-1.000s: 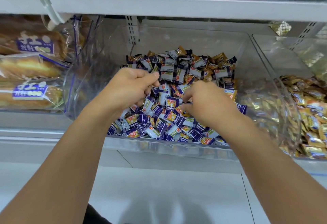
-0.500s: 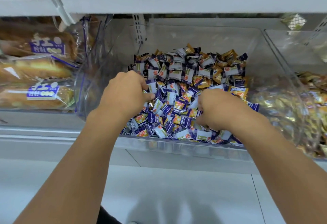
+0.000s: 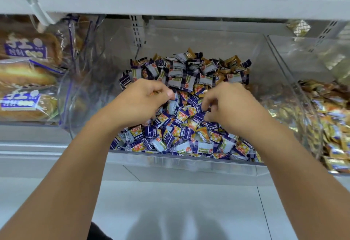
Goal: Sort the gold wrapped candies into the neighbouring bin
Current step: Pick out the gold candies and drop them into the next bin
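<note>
Left grip: left hand [image 3: 141,101] curled over the pile, thumb tip pressed toward the fingers — something gold-orange peeks between them, but whether it truly holds a candy I cannot tell.
Right grip: right hand [image 3: 230,105] also curled, fingertips dug down among the wrappers; what, if anything, they pinch is hidden.
Pile under the hands: purple and silver candies [image 3: 181,126] fill the clear middle bin [image 3: 189,161], heaped right up to its front lip.
Gold targets: gold wrapped candies [image 3: 230,62] show mostly at the back right of the pile, beyond both hands, with a few buried among the purple ones.
Destination: neighbouring bin [image 3: 320,143] sits just to the right, already loaded with gold wrappers and parted from the pile by a clear wall.
Beyond: bagged bread [image 3: 26,77] lies on the left, under the shelf [image 3: 170,3].
Risk one: many purple wrappers carry yellow-orange print — a hasty pinch could carry the wrong candy across.
Risk two: digging near the heaped front lip could push pieces over the edge and onto the floor.
Risk three: a loose fingertip hold could drop the candy short of the dividing wall.
Since half a second ago: both hands have shifted further back into the pile, and the right one has risen from the front rows toward the middle.
</note>
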A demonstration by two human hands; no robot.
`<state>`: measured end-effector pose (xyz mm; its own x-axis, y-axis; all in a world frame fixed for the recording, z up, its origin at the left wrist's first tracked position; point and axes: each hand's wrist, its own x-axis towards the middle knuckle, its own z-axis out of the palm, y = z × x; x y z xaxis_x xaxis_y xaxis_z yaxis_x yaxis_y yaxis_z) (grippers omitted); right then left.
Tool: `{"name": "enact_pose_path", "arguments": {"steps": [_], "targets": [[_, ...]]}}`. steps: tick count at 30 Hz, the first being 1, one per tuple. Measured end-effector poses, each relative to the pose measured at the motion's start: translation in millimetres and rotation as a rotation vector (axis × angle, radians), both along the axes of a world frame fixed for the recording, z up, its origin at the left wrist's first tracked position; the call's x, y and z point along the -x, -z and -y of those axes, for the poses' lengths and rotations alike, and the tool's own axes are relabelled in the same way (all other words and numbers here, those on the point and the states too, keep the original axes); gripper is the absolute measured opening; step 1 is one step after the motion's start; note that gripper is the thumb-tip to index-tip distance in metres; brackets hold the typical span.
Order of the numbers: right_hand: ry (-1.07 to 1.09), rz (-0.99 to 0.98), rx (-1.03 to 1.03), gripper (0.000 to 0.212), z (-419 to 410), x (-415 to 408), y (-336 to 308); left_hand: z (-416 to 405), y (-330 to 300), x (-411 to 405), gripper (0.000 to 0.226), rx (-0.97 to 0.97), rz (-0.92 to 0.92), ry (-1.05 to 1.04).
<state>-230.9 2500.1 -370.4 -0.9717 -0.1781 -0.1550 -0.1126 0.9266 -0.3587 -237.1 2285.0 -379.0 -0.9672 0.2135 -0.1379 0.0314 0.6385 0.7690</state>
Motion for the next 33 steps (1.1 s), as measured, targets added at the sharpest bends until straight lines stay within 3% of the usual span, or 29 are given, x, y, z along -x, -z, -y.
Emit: {"name": "enact_pose_path", "arguments": {"steps": [3,6,8,11,14,18,21,23,26,30,33], "targets": [[-0.199,0.171,-0.049,0.016,10,-4,4,4,1,0,0.015,0.158,-0.098,0.109],[-0.286,0.242,-0.151,0.031,23,-6,13,-1,3,-1,0.014,0.224,-0.044,0.28],[-0.284,0.277,-0.177,0.036,26,-5,13,-6,7,-2,0.021,0.289,-0.003,0.378],[-0.269,0.213,-0.188,0.009,26,-5,14,-12,10,-4,0.024,0.355,0.03,0.444],[-0.227,0.166,-0.246,0.017,21,-6,22,-17,7,-6,0.017,0.409,0.066,0.462],[-0.146,0.089,-0.249,0.013,3,-4,21,-15,5,-6,0.006,0.5,0.203,0.452],[-0.104,0.123,-0.24,0.025,0,-6,12,-13,5,-6,0.028,0.478,0.235,0.41],[-0.105,0.147,-0.256,0.044,6,-11,8,-14,8,-5,0.038,0.407,0.16,0.34],[-0.09,0.1,-0.335,0.056,18,-16,8,-25,14,0,0.024,0.459,-0.058,0.295],[-0.015,0.073,-0.314,0.042,22,-15,12,-46,14,-2,0.038,0.552,-0.112,0.404],[0.04,0.177,-0.15,0.039,10,-12,9,-51,15,-3,0.033,0.634,-0.103,0.436]]}}
